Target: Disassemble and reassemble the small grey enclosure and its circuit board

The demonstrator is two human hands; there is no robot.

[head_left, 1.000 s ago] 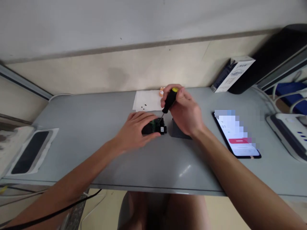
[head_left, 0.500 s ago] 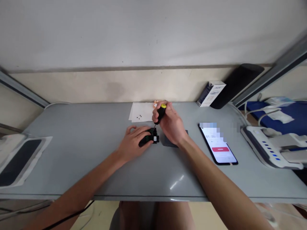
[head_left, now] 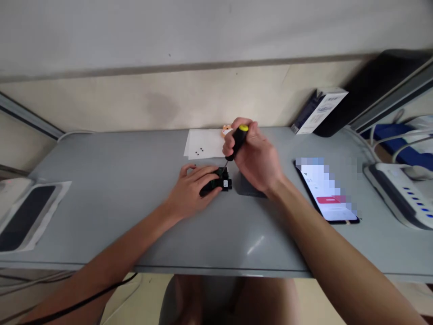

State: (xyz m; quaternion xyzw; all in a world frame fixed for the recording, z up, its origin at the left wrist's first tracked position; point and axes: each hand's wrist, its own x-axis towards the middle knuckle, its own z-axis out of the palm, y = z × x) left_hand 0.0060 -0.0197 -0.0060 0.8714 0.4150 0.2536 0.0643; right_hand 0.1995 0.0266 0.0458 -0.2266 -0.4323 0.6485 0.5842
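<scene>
My left hand (head_left: 191, 188) is closed around a small black device with a green circuit board (head_left: 224, 183), pressing it against the grey desk. The device looks opened up, and a white label shows on its right part; the fingers hide much of the rest. In my right hand (head_left: 259, 155) is a screwdriver (head_left: 238, 141) with a black handle and yellow end cap. Its thin shaft slants down to the left, and the tip meets the device's upper part. Several tiny dark screws (head_left: 199, 151) lie on white paper (head_left: 206, 140) just behind.
A dark flat pad (head_left: 250, 187) lies partly under my right hand. Farther right are a lit phone (head_left: 326, 192) and a white power strip (head_left: 402, 192). A small carton (head_left: 320, 110) leans by a black cylinder (head_left: 368, 97). Another phone-like slab (head_left: 29, 216) is at left.
The whole view has shifted, so the desk items sit higher and spread wider. Both hands keep their holds, with the screwdriver tip still at the device.
</scene>
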